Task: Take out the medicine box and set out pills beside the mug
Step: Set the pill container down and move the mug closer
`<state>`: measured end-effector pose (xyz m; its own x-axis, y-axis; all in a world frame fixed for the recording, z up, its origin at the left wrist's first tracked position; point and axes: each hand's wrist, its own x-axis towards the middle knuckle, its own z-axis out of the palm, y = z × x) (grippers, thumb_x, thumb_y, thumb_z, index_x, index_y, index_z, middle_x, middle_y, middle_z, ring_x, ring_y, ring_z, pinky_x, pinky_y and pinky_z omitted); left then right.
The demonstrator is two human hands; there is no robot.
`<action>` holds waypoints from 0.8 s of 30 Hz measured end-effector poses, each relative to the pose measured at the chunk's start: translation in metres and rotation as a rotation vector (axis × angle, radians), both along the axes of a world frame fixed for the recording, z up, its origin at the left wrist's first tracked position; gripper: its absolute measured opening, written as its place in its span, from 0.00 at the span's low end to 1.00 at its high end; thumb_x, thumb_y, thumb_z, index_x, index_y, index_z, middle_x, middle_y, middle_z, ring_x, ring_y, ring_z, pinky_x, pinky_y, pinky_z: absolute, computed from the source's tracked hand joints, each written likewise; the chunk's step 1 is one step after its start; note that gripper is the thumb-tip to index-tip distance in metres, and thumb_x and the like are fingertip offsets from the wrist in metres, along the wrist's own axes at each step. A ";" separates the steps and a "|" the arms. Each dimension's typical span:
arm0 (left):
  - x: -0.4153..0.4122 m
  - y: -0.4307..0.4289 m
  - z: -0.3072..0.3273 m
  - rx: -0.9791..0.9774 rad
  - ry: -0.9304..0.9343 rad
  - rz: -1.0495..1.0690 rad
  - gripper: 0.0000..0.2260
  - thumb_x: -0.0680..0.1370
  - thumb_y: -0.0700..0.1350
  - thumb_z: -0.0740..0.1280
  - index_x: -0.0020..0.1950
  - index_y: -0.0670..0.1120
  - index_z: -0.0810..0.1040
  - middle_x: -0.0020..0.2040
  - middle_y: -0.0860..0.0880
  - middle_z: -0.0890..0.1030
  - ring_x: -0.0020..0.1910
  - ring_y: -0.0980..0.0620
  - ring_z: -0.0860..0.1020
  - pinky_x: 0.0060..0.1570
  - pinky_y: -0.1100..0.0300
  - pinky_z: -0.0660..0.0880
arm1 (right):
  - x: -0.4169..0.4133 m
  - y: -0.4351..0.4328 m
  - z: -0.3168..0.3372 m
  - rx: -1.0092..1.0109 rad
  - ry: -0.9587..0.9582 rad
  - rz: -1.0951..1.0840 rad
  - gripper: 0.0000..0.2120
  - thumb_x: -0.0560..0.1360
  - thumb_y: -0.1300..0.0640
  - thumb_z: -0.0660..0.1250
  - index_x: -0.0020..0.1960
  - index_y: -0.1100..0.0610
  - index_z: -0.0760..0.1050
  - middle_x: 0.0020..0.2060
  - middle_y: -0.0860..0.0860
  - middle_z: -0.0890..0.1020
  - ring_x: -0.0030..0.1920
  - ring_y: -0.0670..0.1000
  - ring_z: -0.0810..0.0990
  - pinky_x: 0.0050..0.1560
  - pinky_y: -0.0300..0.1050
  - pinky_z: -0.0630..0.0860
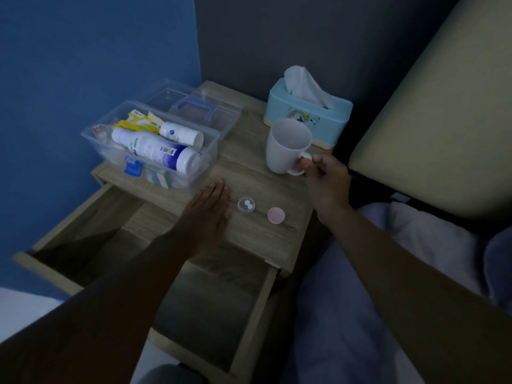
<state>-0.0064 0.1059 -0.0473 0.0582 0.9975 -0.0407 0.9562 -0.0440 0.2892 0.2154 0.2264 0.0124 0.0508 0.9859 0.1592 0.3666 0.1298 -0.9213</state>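
Observation:
A clear plastic medicine box (210,146) stands open on the left of the wooden nightstand (257,234), holding white bottles and packets, with its lid (199,106) lying behind it. A white mug (286,146) stands at the right; my right hand (325,177) pinches its handle. Between the hands, a small clear cup (246,205) holds two white pills, and a pink cap (276,215) lies just right of it. My left hand (209,210) rests flat on the tabletop, fingers together, just left of the pill cup and holding nothing.
A light blue tissue box (307,112) sits behind the mug. The nightstand's drawer (83,231) is pulled out below the tabletop. A bed headboard (437,120) and bedding (415,239) lie to the right; a blue wall stands at the left.

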 end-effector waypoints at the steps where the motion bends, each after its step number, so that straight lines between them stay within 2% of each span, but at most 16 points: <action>1: -0.001 0.000 -0.001 0.001 0.000 -0.001 0.28 0.83 0.54 0.48 0.80 0.44 0.49 0.81 0.44 0.49 0.80 0.48 0.46 0.74 0.57 0.40 | 0.000 -0.007 -0.001 -0.006 0.019 0.019 0.10 0.75 0.55 0.70 0.37 0.45 0.77 0.39 0.49 0.85 0.46 0.52 0.84 0.51 0.57 0.82; 4: -0.002 0.000 -0.002 -0.002 0.007 -0.007 0.28 0.83 0.54 0.49 0.80 0.44 0.48 0.81 0.44 0.48 0.80 0.48 0.46 0.74 0.57 0.41 | -0.004 -0.024 -0.003 0.012 0.010 0.062 0.09 0.76 0.55 0.70 0.39 0.44 0.77 0.40 0.46 0.85 0.47 0.51 0.85 0.50 0.56 0.82; 8: -0.002 0.000 -0.002 -0.007 -0.008 -0.013 0.27 0.83 0.54 0.48 0.80 0.44 0.49 0.81 0.44 0.49 0.80 0.48 0.46 0.75 0.55 0.42 | -0.006 -0.034 -0.004 0.047 -0.019 0.074 0.11 0.76 0.55 0.70 0.38 0.41 0.77 0.37 0.38 0.82 0.42 0.40 0.82 0.46 0.43 0.80; 10: -0.001 0.000 -0.001 -0.008 -0.014 -0.012 0.27 0.83 0.53 0.48 0.80 0.44 0.49 0.81 0.44 0.49 0.80 0.48 0.46 0.77 0.53 0.44 | -0.006 -0.037 -0.004 0.042 -0.022 0.065 0.11 0.76 0.55 0.71 0.38 0.41 0.77 0.37 0.38 0.82 0.41 0.39 0.81 0.45 0.41 0.79; 16: 0.000 0.000 0.000 -0.016 -0.029 -0.008 0.27 0.84 0.53 0.48 0.81 0.44 0.47 0.82 0.45 0.47 0.80 0.49 0.44 0.75 0.56 0.40 | -0.002 -0.042 -0.010 -0.014 0.003 0.048 0.09 0.76 0.56 0.70 0.41 0.43 0.78 0.42 0.45 0.85 0.47 0.47 0.84 0.52 0.53 0.82; 19: 0.001 0.000 0.000 -0.020 -0.021 0.003 0.27 0.84 0.53 0.48 0.81 0.44 0.47 0.82 0.44 0.46 0.80 0.48 0.44 0.74 0.56 0.39 | 0.002 -0.045 -0.014 -0.031 -0.007 0.047 0.08 0.76 0.56 0.70 0.42 0.44 0.79 0.42 0.47 0.85 0.47 0.47 0.84 0.53 0.56 0.82; 24: 0.001 0.000 0.000 -0.021 -0.016 0.003 0.27 0.84 0.52 0.48 0.81 0.44 0.47 0.81 0.44 0.46 0.80 0.48 0.44 0.75 0.55 0.40 | 0.002 -0.047 -0.016 -0.043 -0.007 0.045 0.02 0.76 0.55 0.70 0.47 0.52 0.82 0.43 0.50 0.86 0.48 0.49 0.85 0.52 0.57 0.82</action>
